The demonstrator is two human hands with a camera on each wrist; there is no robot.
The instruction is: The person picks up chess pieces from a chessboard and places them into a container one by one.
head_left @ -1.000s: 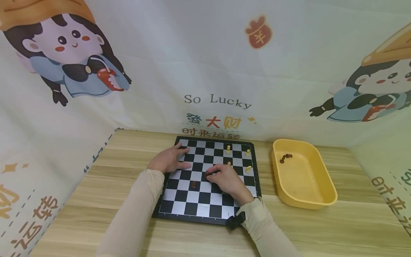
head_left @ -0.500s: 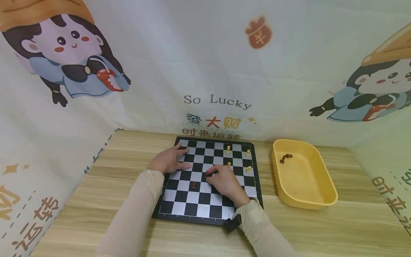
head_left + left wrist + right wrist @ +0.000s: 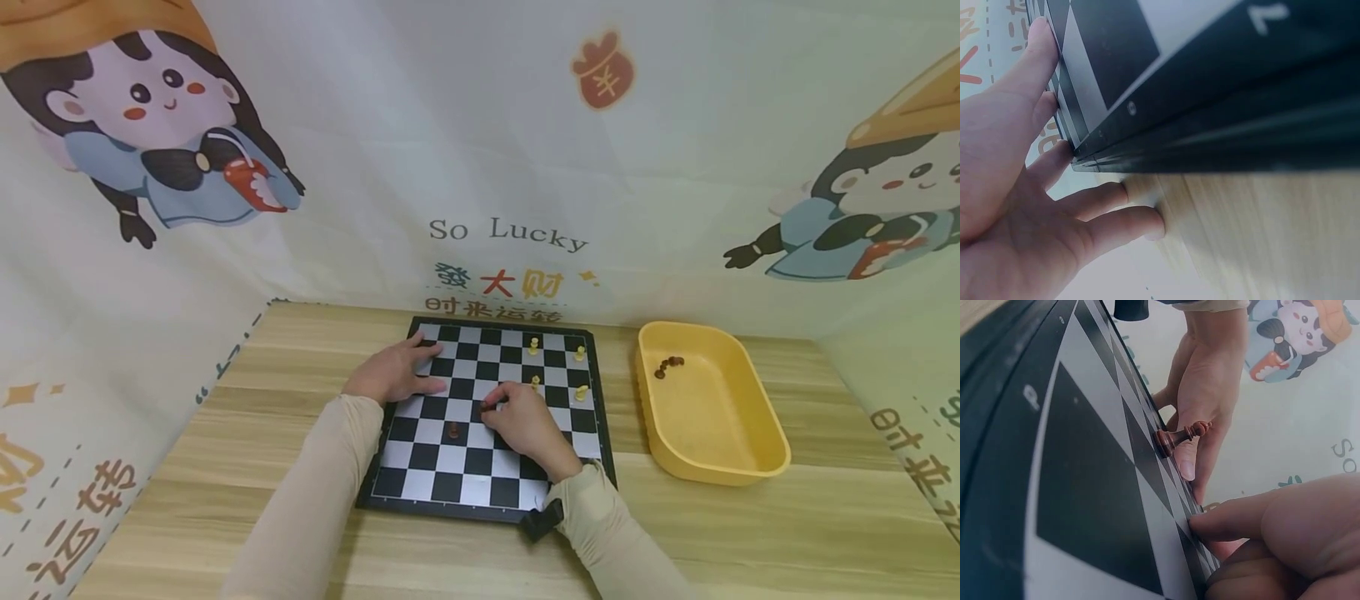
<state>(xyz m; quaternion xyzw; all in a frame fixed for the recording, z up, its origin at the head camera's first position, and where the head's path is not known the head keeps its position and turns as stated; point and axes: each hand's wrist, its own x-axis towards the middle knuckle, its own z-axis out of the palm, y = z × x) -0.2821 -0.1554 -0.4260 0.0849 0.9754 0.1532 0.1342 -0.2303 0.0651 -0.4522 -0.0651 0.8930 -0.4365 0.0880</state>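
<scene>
A black-and-white chessboard (image 3: 476, 490) lies on the wooden table. My left hand (image 3: 388, 374) rests along its left edge, fingers spread. In the left wrist view the thumb lies over the board's edge, and two fingers (image 3: 1125, 226) reach down beside it to the tabletop. Near the board's middle my right hand (image 3: 525, 421) pinches a small dark brown chess piece (image 3: 486, 407) between thumb and fingers. That piece is mostly hidden, so its kind cannot be told. A brown chess pawn (image 3: 453, 431) stands upright to its left and nearer the front; the right wrist view shows this pawn (image 3: 1179, 439) closer.
Several pale yellow chess pieces (image 3: 581, 393) stand on the board's far right part. Right of the board is a yellow plastic tray (image 3: 708, 429) with a few brown chess pieces (image 3: 663, 368) inside. A printed cloth (image 3: 360, 167) hangs behind the table.
My right wrist has shifted slightly toward the left and front, while its fingertips keep to the same spot with the brown piece. The left hand has stayed put.
</scene>
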